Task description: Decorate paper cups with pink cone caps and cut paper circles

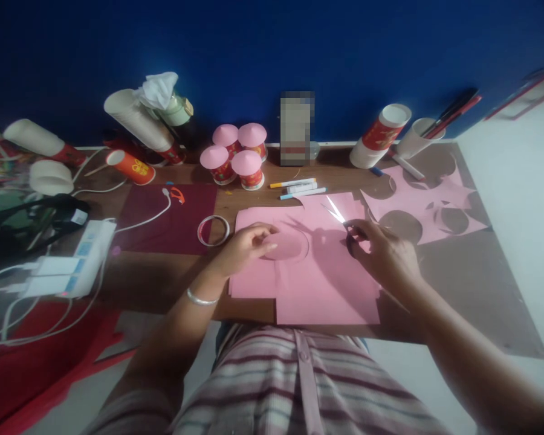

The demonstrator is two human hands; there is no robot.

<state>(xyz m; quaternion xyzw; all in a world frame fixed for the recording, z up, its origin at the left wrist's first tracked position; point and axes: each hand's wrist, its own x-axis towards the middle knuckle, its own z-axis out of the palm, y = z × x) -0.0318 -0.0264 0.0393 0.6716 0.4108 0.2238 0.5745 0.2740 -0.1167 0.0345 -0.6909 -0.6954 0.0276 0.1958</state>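
Note:
My left hand (249, 246) pinches the left edge of a round pink paper disc (286, 244) above the pink sheets. In my right hand (383, 251) is a pair of scissors (338, 213), its two blades parted and pointing up and to the left. Beneath both hands lie overlapping pink paper sheets (329, 296). A roll of tape (213, 231) rests just left of the sheets. Several small red cups with pink cone tops (247, 163) stand behind them.
Cut pink paper with round holes (428, 211) lies at the right. Markers (294, 183) and a phone-like, pixelated object (296, 128) are at the back. A dark red sheet (190, 211), a white power strip (88, 257) and cables occupy the left; paper cups (381, 136) stand back right.

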